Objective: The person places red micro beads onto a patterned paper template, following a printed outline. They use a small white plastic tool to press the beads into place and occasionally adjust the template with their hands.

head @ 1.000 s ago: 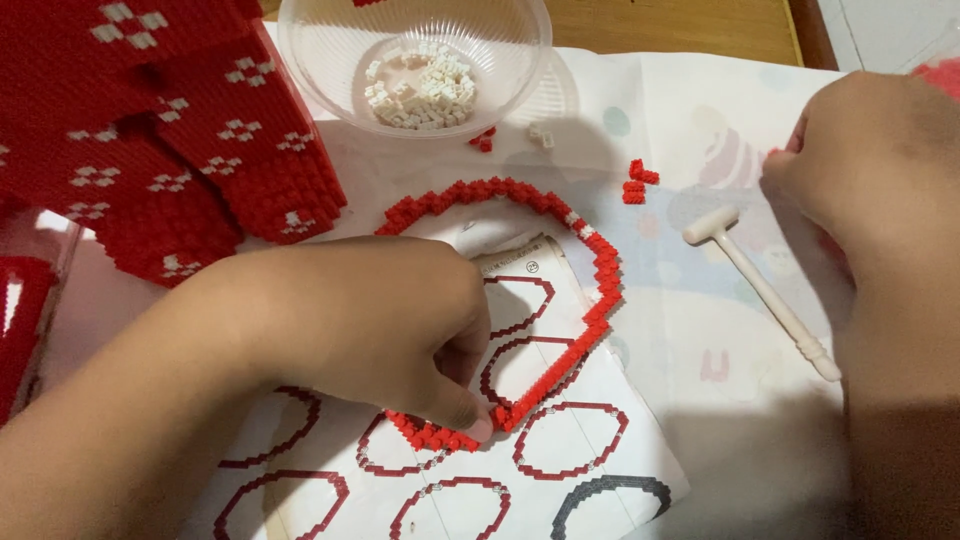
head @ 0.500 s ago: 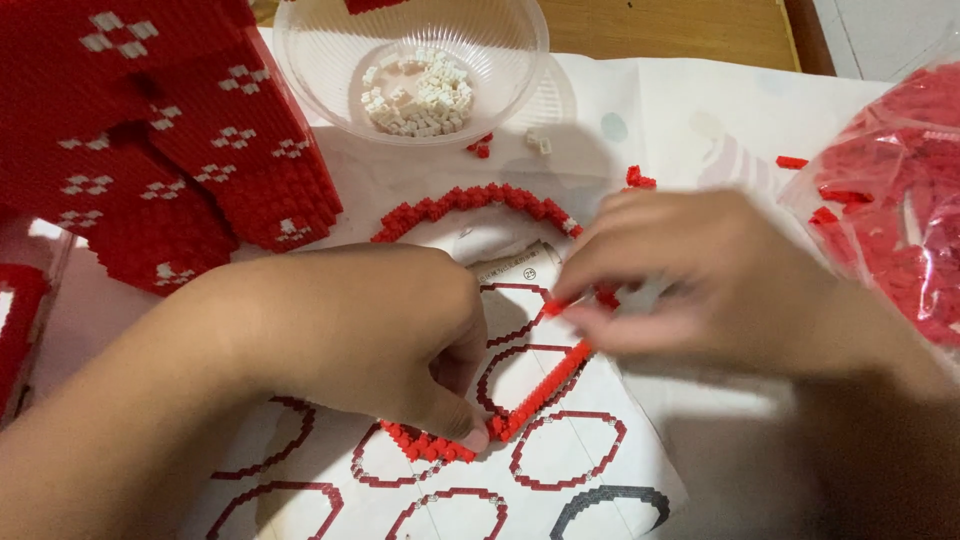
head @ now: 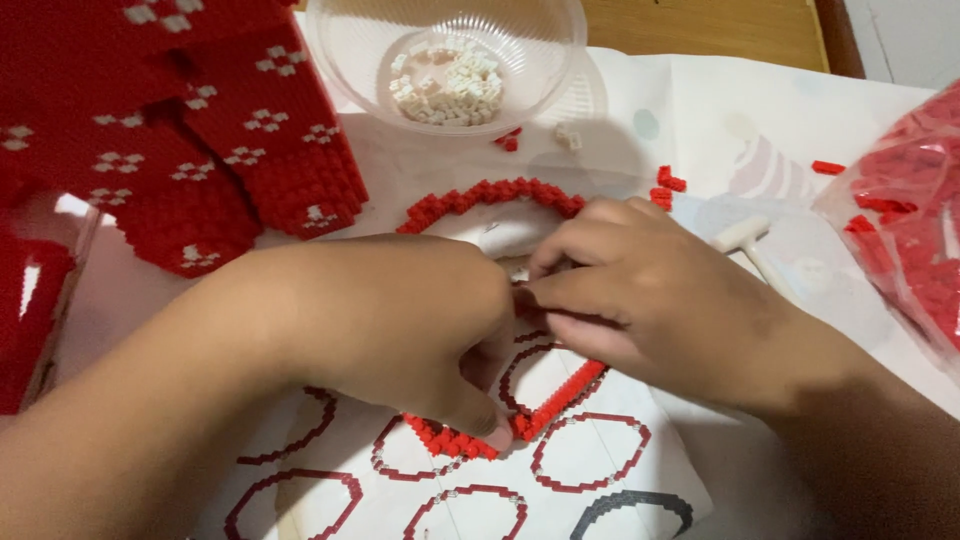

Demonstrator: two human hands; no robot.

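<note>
The ring (head: 500, 190) of small red bricks lies on the sheet (head: 600, 470) near the middle of the tabletop, on top of printed ring outlines. The left hand (head: 400, 320) presses down on the ring's near edge, thumb tip on the bricks at the bottom of the loop; its grip is curled shut on the ring. The right hand (head: 640, 300) comes in from the right edge with fingers pinched together over the ring's right side — whether a brick sits in that pinch I cannot tell, the fingertips hide it.

The ring looks one brick wide, so too hard a push from either hand could likely snap a joint and scatter the curve. If the left thumb slips, the loop may slide off its printed outline and the match to the pattern would be lost. The right forearm lies close to the bag (head: 900, 230) of red bricks at the right edge and to the white hammer (head: 745, 240) just beside it — a careless draw back could drag either along. The bowl (head: 445, 60) of white bricks at the far edge stands well apart
</note>
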